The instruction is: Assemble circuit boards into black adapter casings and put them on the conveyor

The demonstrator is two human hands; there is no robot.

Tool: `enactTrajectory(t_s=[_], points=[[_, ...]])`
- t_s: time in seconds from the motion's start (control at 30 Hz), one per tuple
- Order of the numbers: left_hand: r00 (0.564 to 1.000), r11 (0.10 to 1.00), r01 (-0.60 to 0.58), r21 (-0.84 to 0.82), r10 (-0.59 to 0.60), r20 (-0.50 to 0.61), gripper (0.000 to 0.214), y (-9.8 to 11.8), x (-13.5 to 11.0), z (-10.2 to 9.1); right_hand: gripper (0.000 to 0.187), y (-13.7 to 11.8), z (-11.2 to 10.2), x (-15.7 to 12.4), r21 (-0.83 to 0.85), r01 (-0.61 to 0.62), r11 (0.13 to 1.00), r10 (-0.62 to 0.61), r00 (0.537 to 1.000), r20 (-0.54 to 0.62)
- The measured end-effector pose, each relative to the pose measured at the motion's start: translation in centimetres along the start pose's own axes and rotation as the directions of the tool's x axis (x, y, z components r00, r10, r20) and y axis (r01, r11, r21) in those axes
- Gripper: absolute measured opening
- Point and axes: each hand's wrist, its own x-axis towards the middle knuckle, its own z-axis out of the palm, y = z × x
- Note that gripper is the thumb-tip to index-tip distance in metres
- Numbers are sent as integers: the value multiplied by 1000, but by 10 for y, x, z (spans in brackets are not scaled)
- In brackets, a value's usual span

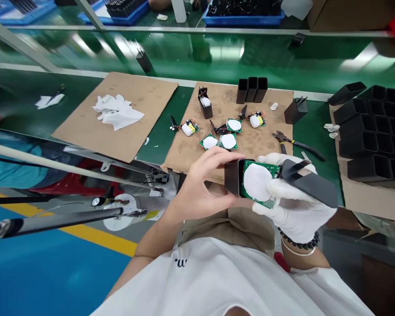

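My bare left hand [206,186] is wrapped round a black plastic case [232,177], its mouth turned to the right. In my white-gloved right hand [292,206] is a green circuit board [271,169] with a round white pad [256,182] on its face. The board's left end is at the case's mouth, partly inside it. A black plug cap [311,182] with prongs lies over the right hand's fingers, beside the board. Beyond my hands, several boards with white pads, such as this one [228,141], lie on brown cardboard [184,153].
Diagonal cutters [298,145] lie right of the boards. Black cases [375,127] stand grouped at far right, and three more [252,90] at the cardboard's back. White cloth gloves [116,109] lie on the left cardboard. Behind runs a green conveyor [197,57]. A person's teal clothing [16,158] shows at left.
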Motion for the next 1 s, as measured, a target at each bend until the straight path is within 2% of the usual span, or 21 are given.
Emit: enactTrajectory(t_s=[0.07, 0.2, 0.4, 0.6, 0.8, 1.0], points=[[999, 999, -35, 24, 34, 19, 55, 2, 2, 0, 39, 1, -3, -3, -31, 22, 999, -22, 1000, 10], [995, 997, -72, 25, 70, 68, 59, 3, 5, 3, 30, -2, -10, -4, -49, 11, 999, -11, 1000, -11], [992, 996, -82, 33, 78, 100, 58, 5, 9, 7, 21, -4, -20, -4, -97, 8, 995, 1, 996, 94], [988, 996, -86, 39, 81, 132, 57, 3, 12, 9, 25, 2, -18, -8, -61, 42, 997, -44, 999, -25], [991, 998, -56, 30, 51, 127, 55, -2, 13, 10, 39, 7, -11, -15, 27, -50, 998, 51, 997, -56], [989, 995, -78, 60, 70, 128, 56, -3, 12, 6, 34, 8, -8, -15, -49, -45, 998, 42, 998, -54]])
